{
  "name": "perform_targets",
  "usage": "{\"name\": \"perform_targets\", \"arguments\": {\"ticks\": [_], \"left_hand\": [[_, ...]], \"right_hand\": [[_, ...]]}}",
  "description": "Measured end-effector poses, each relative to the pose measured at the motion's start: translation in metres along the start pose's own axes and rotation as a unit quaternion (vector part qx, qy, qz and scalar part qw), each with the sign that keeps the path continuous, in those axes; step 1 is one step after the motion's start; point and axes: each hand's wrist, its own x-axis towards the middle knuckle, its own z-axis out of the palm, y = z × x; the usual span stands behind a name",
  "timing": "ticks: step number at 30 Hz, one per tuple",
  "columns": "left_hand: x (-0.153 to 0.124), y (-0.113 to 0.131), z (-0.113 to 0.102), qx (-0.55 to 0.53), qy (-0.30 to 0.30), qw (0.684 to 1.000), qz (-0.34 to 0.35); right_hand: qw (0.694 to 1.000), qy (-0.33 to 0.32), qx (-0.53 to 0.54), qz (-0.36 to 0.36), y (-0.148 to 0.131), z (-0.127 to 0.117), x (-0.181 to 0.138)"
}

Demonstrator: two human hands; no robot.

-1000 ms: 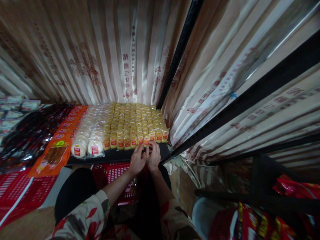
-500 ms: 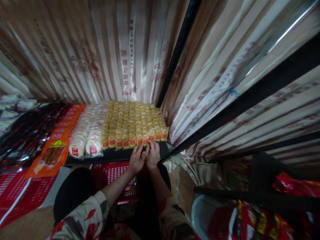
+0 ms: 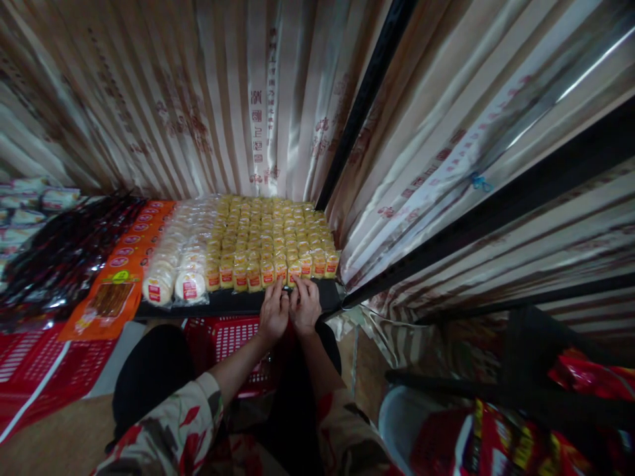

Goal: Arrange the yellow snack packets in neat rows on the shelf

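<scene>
Rows of small yellow packaged cakes (image 3: 268, 241) with red labels fill the right end of a black shelf (image 3: 228, 304). My left hand (image 3: 274, 312) is at the front row, its bent fingers pressed together against a wrapped cake (image 3: 280, 270). Close beside it, my right hand (image 3: 304, 307) has its fingertips on the neighbouring cake (image 3: 294, 270). The undersides of both hands are hidden. Left of the yellow rows stand two rows of round white packets (image 3: 190, 286) with red labels.
Orange snack packs (image 3: 114, 297) and dark shiny packets (image 3: 64, 254) lie further left. Red baskets (image 3: 233, 337) sit under the shelf. A black post (image 3: 367, 99) and pleated curtain (image 3: 223, 99) stand behind. Red packages (image 3: 446, 443) are at lower right.
The view has shifted slightly, moving the scene a little right and up. My hands stay at the front row, fingertips still against the wrapped cakes.
</scene>
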Motion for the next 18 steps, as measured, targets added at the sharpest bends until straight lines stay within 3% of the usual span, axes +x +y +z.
{"name": "perform_targets", "arguments": {"ticks": [5, 10, 12, 15, 18], "left_hand": [[0.000, 0.000, -0.001, -0.026, -0.010, 1.000, -0.006], [-0.018, 0.004, -0.014, -0.040, -0.034, 0.993, 0.107], [-0.032, 0.003, -0.022, -0.026, -0.040, 0.992, 0.121], [-0.056, -0.011, -0.034, -0.001, -0.075, 0.994, 0.074], [-0.073, -0.041, -0.047, 0.039, -0.148, 0.988, -0.014]], "right_hand": [[1.000, -0.023, 0.006, -0.002, 0.000, 0.000, 0.001], [0.999, -0.003, 0.045, -0.027, -0.002, -0.009, 0.001], [0.996, -0.004, 0.077, -0.038, -0.006, -0.016, -0.003], [0.985, -0.083, 0.127, -0.078, -0.016, -0.024, -0.020], [0.968, -0.198, 0.123, -0.095, -0.026, -0.019, -0.046]]}}
